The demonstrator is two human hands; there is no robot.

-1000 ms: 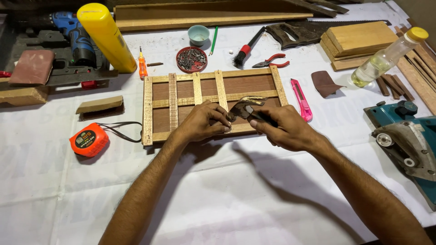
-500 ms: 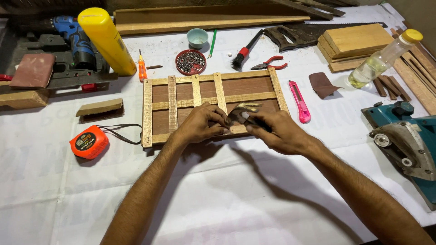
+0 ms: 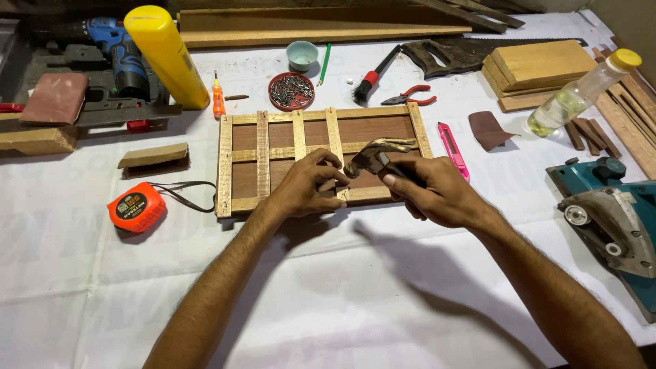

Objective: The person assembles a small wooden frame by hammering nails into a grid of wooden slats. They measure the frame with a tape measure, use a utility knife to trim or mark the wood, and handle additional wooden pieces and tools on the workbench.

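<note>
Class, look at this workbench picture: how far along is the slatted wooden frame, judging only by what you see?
Done: the wooden frame already has three upright slats and a cross strip laid on it. In hand: the right hand holds a hammer over the lower rail, where the left hand pinches something too small to tell. Left: the frame's right part bears no uprights.

An orange tape measure (image 3: 137, 207) lies near the tabletop's (image 3: 328, 287) left edge. Along the far edge stand a yellow bottle (image 3: 164, 55), a blue drill (image 3: 119, 51), a round tin of nails (image 3: 290, 91) and a handsaw (image 3: 458, 55). A teal planer (image 3: 608, 219) sits at the right edge.
</note>
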